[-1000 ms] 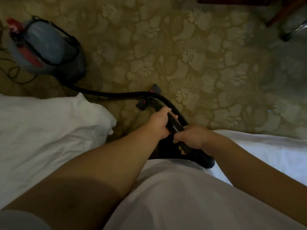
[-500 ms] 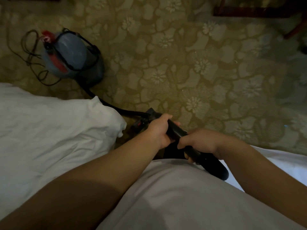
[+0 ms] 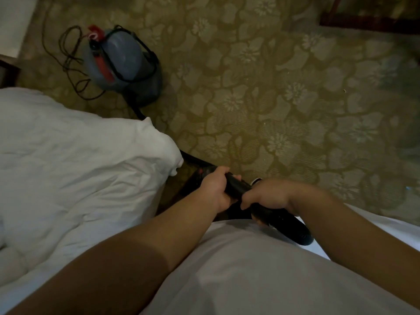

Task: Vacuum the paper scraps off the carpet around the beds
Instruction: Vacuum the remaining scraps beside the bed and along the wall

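Grip of left hand (image 3: 214, 189) and right hand (image 3: 272, 196) tight round smooth black cylindrical wand (image 3: 236, 187).

A bedroom, seemingly a hotel's: a white-quilted bed (image 3: 68, 173) and second bed (image 3: 391, 226) flank floral carpet (image 3: 295, 114), with dark wooden furniture (image 3: 363, 22) at its far edge.

One view only: wide-angle camera on the head, facing forward and steeply down. White shirt (image 3: 227, 273) and forearms (image 3: 163, 233) sit very near at the bottom. Bed (image 3: 68, 169) close on left. Carpet (image 3: 284, 94) farther off, filling the top.
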A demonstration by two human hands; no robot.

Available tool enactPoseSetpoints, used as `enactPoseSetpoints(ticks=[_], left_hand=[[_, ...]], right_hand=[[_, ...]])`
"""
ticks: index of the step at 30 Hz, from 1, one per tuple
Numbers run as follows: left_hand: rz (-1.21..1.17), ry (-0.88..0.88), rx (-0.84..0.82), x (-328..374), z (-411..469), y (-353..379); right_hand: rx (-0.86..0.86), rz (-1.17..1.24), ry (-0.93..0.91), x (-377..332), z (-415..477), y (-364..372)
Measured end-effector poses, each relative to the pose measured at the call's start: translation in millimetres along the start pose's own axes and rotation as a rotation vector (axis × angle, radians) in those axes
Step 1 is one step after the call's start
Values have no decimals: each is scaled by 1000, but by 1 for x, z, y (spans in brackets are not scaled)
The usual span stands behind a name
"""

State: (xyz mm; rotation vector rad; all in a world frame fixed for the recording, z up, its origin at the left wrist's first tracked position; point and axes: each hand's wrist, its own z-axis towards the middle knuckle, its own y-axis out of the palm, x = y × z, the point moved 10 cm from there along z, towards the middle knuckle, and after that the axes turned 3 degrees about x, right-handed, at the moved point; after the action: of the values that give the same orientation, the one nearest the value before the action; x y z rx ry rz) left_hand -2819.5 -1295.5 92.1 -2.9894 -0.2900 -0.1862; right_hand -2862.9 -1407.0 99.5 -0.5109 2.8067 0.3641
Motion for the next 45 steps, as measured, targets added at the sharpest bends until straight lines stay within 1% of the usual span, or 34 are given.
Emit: enactPoseSetpoints(ticks=[4, 7, 10, 13, 18, 21, 25, 30, 36, 39, 42, 45], left_hand=[[-56, -11, -17, -13, 14, -49], [-118, -10, -48, -23, 22, -97], [-211, -17, -121, -32, 22, -141], [-249, 6, -201, -36, 16, -176], [-221, 54, -336, -33, -5, -203], [-170, 97, -372, -23, -17, -200], [-20, 146, -410, -17, -35, -170], [203, 175, -453, -16, -45, -91], [414, 134, -367, -4, -24, 17], [492, 115, -348, -3, -15, 65], [551, 109, -358, -5, -10, 103], [619, 121, -350, -6, -4, 125]], right_hand=[[18, -21, 23, -1, 8, 44], [48, -86, 34, -5, 13, 87], [72, -187, 14, -13, 14, 132], [107, -187, -15, -14, 7, 171], [195, -123, -74, -16, -21, 209], [269, -94, -124, -21, -35, 210], [347, -1, -167, -14, -59, 191], [394, 230, -181, 12, -78, 140], [446, 447, -157, 29, -68, 55], [494, 570, -177, 36, -62, 19], [519, 661, -202, 40, -58, -5], [523, 729, -213, 45, -51, -16]])
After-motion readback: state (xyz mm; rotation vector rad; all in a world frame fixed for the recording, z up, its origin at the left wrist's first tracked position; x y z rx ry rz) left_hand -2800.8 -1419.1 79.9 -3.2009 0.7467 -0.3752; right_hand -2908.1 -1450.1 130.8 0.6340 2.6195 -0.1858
